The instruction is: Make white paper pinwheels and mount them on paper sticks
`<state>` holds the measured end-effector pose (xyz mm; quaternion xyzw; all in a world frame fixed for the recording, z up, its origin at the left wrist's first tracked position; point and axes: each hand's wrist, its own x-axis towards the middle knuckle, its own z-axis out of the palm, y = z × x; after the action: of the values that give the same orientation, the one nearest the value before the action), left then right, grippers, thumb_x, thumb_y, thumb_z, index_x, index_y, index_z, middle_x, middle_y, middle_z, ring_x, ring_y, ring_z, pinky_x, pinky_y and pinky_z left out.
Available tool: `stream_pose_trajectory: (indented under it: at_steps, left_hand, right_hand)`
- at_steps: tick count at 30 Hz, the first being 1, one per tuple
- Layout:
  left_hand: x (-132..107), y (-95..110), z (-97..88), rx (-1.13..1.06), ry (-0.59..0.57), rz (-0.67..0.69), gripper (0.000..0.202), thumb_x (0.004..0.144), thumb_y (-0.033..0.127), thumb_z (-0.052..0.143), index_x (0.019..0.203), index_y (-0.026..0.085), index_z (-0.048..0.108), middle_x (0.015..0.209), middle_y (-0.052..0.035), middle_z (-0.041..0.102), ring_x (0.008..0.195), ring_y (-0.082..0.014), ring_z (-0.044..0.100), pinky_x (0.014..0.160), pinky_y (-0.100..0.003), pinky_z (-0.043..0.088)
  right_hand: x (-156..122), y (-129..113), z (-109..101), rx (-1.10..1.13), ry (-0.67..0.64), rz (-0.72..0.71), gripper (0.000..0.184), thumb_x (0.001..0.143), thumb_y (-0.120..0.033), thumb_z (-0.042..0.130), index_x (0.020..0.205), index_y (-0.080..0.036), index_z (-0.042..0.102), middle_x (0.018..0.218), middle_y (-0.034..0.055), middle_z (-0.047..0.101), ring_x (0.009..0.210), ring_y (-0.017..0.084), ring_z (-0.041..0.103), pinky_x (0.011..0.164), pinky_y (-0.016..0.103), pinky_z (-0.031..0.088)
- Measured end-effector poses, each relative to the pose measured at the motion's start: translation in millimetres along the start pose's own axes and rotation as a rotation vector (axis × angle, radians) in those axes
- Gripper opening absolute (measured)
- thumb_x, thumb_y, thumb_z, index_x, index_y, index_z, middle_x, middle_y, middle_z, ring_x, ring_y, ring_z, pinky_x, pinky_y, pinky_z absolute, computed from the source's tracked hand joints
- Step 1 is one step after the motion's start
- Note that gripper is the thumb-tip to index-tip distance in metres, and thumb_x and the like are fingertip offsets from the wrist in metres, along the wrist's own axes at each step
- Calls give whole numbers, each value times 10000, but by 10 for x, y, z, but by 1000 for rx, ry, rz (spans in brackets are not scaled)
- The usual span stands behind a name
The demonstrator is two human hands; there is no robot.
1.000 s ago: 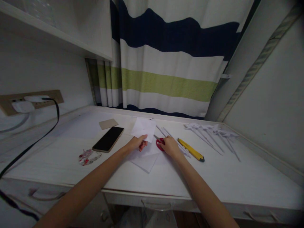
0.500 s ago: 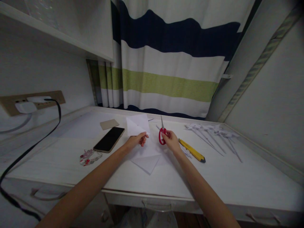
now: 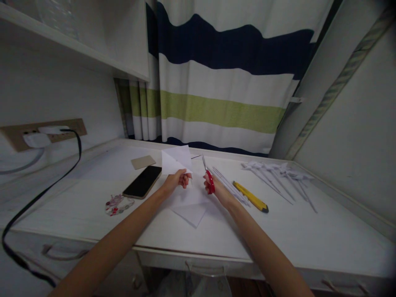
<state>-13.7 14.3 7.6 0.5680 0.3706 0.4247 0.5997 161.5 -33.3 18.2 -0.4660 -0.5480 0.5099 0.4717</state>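
My left hand (image 3: 178,180) pinches the lower edge of a white sheet of paper (image 3: 177,160), which is raised above the desk and shows a crease. A pair of scissors (image 3: 210,182) with red handles is in my right hand (image 3: 216,189); its fingers are closed around the handles. The metal blades point up and away from me, slightly apart, to the right of the paper. More white paper (image 3: 190,213) lies flat on the desk below my hands. Thin white paper sticks (image 3: 230,185) rest beside my right wrist.
A yellow utility knife (image 3: 250,196) lies right of the sticks. Farther right are several paper pieces with long stems (image 3: 278,171). A phone (image 3: 142,182), a beaded bracelet (image 3: 116,205) and a beige card (image 3: 143,162) lie on the left. A black cable (image 3: 46,192) hangs from the wall socket.
My right hand has turned the scissors and brought them slightly left, uncovering more of the paper sticks. My left hand and the raised paper have shifted a little left.
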Motion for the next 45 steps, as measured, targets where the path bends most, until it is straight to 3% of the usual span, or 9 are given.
stream_pose_trajectory:
  at_steps: [7, 16, 30, 36, 45]
  left_hand:
    - [-4, 29, -12, -7, 60, 30, 242, 838, 315, 434, 942, 116, 522, 840, -33, 563, 662, -111, 551, 583, -272, 471]
    - [-33, 41, -17, -1, 64, 63, 239, 840, 320, 429, 901, 112, 530, 780, -17, 561, 606, -95, 538, 544, -248, 461]
    - [-16, 49, -47, -1, 48, 112, 284, 849, 350, 400, 792, 107, 536, 614, 29, 515, 461, -58, 468, 459, -204, 415]
    - [-22, 42, -46, 20, 43, 115, 276, 847, 345, 408, 787, 107, 535, 624, 26, 521, 472, -60, 475, 465, -207, 418]
    - [-41, 41, -21, 63, -10, 80, 284, 846, 348, 407, 779, 106, 539, 620, 25, 527, 475, -63, 484, 474, -212, 425]
  right_hand:
    - [-58, -48, 20, 66, -250, 27, 259, 851, -347, 408, 847, -117, 527, 612, -40, 505, 425, 44, 444, 398, 179, 382]
    - [-62, -76, -49, 68, -372, 35, 281, 852, -363, 399, 811, -116, 527, 575, -51, 485, 407, 40, 431, 381, 171, 368]
    - [-35, -36, -124, -16, -386, 24, 213, 848, -299, 432, 808, -113, 525, 579, -57, 482, 385, 25, 405, 351, 150, 346]
    - [-45, -45, -143, -44, -392, 42, 153, 839, -249, 458, 816, -112, 521, 575, -64, 475, 373, 18, 390, 335, 137, 330]
    - [-78, -66, -87, -47, -402, 45, 203, 848, -290, 435, 804, -112, 524, 572, -60, 478, 376, 22, 396, 344, 146, 339]
